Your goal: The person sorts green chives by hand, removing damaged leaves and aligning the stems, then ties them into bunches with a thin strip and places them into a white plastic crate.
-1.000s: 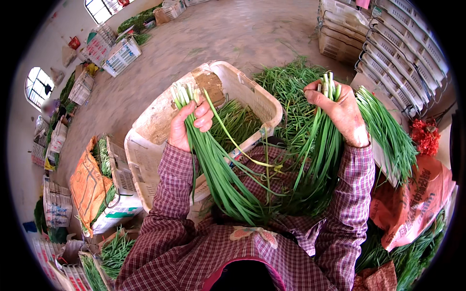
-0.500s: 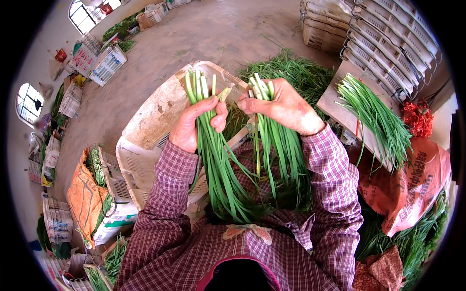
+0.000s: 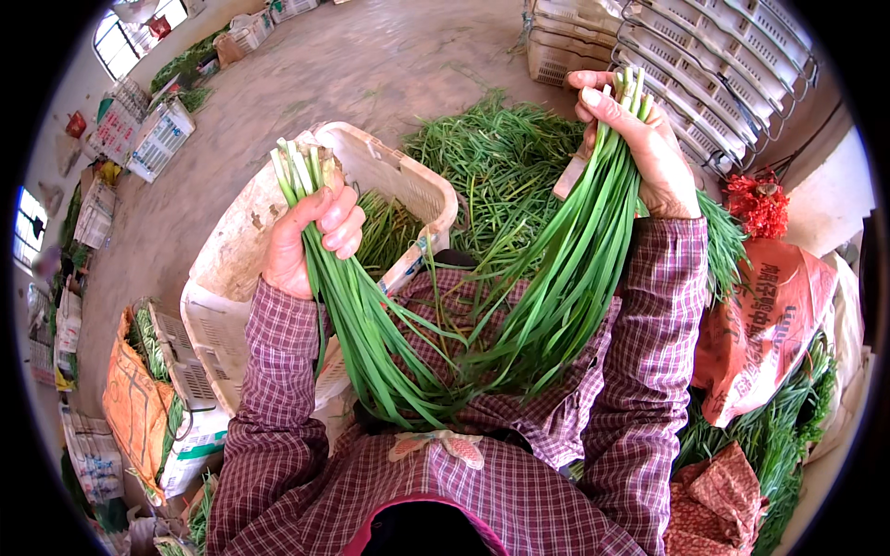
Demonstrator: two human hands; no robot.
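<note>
I see two bunches of long green chives — left bunch [image 3: 357, 315] at ten o'clock, right bunch [image 3: 565, 269] at one — cut ends up, leaves drooping.

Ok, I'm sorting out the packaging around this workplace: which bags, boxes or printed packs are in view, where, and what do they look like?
Orange sack: person's right, crumpled, printed.
Orange and white bag: lower left, upright, greens inside.
White printed sacks: bottom left, stacked flat.
White crate: upper left floor, slatted.
Stacked trays: top right, pale, wire-edged.
No screens or signs.
</note>
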